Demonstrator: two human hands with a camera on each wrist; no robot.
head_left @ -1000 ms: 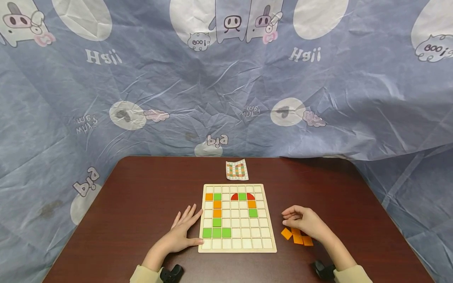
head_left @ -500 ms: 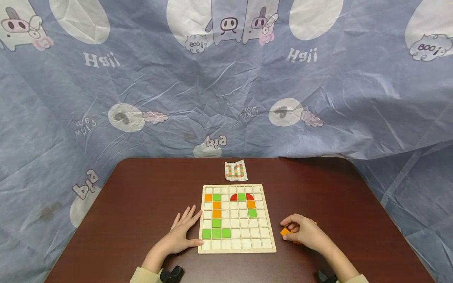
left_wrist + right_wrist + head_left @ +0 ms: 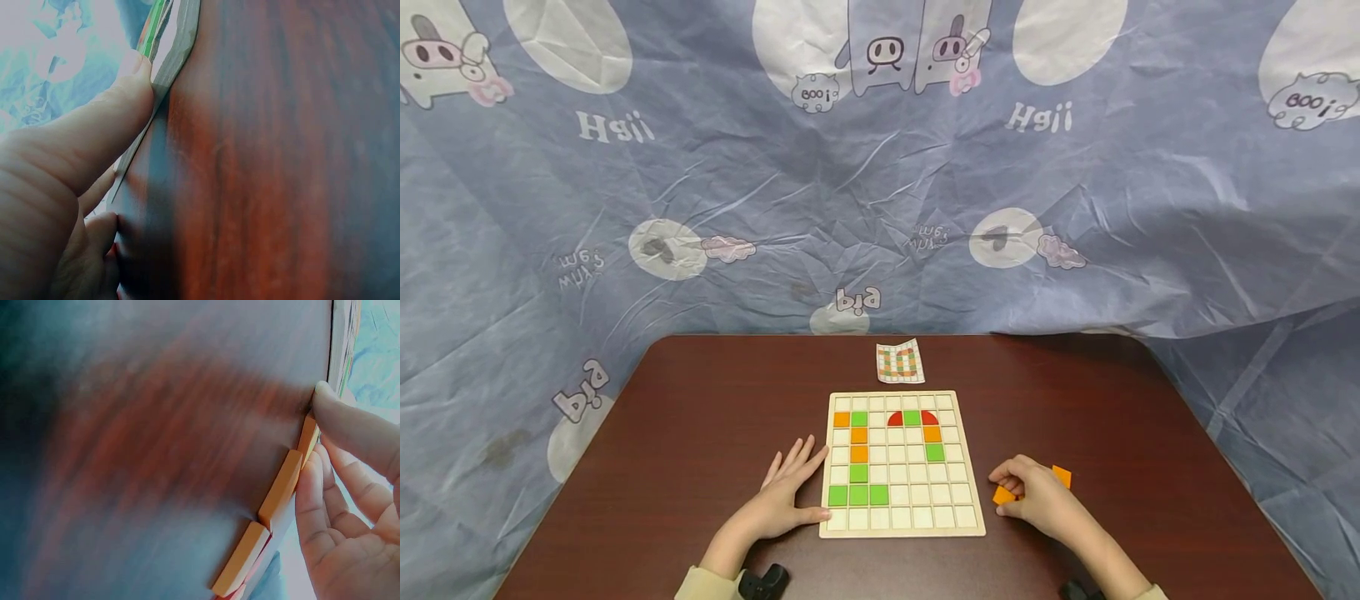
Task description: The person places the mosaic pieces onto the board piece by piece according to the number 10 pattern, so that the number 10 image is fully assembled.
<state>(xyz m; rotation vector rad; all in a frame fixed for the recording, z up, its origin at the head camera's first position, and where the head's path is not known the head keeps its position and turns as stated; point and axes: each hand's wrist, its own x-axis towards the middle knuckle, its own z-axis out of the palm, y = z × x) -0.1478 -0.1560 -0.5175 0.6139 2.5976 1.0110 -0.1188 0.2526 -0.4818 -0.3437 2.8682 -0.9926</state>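
Resting at the left edge of a flat, pale, square wooden grid board with the left hand; spreading straight fingers, touching the rim with the thumb, grasping nothing. Curling the right hand just right of the board, with bent fingers and thumb drawn in around an orange square wooden tile; cannot tell how firmly. Close beside, partly beneath that hand, more orange tiles on the dark red-brown, wood-grained table.

On the board, along the second row from the far edge, an orange square next to a green square; farther right, another green one between two red quarter-round pieces. Below, in the second column, two orange and one green; in the sixth, orange above green. Near the bottom left, a row of three green squares. Beyond the board, a small printed paper card.
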